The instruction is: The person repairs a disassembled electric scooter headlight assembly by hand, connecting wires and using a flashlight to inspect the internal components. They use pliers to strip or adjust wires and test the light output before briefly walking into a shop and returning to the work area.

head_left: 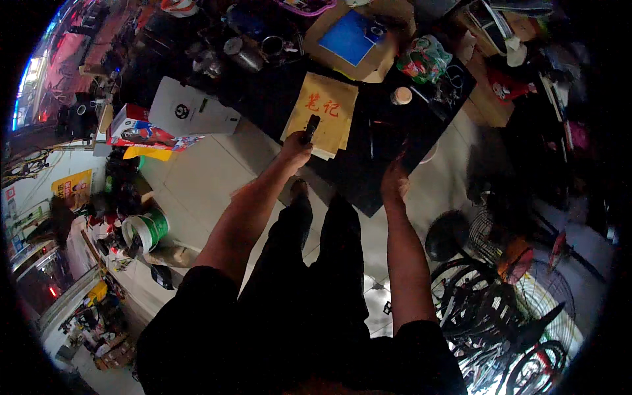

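My left hand [297,150] is closed around a short dark stick-shaped object [313,126], whose exact kind I cannot make out. It points away from me over the tan paper pad [322,99], which has red writing on its cover and lies on the black table [359,171]. At the table's right front edge hangs my right hand [395,181]. Its fingers are dim and blurred, so whether they grip anything does not show. Farther right on the table stands a small round pale-topped container [401,96].
A blue booklet [352,37] rests on brown cardboard at the back. Beside it sits a clear plastic bag [424,59] with red and green contents. Metal canisters [243,54] stand at the back left. A white box [187,108] is left of the table; a fan [484,230] stands right.
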### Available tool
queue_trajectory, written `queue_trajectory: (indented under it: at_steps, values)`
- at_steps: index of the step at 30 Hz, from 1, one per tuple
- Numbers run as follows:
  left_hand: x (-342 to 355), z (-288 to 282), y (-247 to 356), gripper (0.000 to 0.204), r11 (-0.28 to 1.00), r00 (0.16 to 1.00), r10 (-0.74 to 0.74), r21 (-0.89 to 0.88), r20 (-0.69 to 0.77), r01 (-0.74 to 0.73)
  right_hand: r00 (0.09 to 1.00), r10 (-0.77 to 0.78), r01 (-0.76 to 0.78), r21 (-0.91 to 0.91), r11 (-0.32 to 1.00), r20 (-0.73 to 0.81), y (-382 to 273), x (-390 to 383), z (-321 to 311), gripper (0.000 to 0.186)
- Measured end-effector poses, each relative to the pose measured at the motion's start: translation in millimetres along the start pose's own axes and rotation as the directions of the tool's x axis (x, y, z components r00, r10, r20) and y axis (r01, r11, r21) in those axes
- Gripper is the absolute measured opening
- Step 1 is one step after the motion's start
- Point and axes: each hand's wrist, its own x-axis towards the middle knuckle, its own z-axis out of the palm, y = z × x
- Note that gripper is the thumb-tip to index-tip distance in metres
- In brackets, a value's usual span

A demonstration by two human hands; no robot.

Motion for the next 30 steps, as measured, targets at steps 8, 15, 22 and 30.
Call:
queue_trajectory:
  at_steps: [8,15,22,30]
  values:
    - [64.5,47.0,-15.1,0.035,0.947,0.94,0.119,0.32,-0.32,-0.011,0.971,-0.233,0.238,0.293,0.926,-0.054,-32.0,-4.8,-42.9,0.031]
    - [2.7,40.8,13.2,0.047,0.873,0.886,0.149,0.48,-0.44,0.092,0.889,-0.431,0.352,0.369,0.86,0.156,-8.7,-64.6,-65.3,0.039]
    - [-208.8,16.2,26.5,0.048,0.852,0.904,-0.369,0.311,-0.217,0.422,0.776,-0.325,0.176,0.31,0.934,0.541,18.5,-116.2,-48.9,0.04]
    - [-481.4,38.6,-110.3,0.053,0.698,0.582,-0.618,-0.029,-0.528,0.715,0.592,-0.446,0.553,0.064,0.831,0.671,-42.9,-116.3,-91.0,0.051]
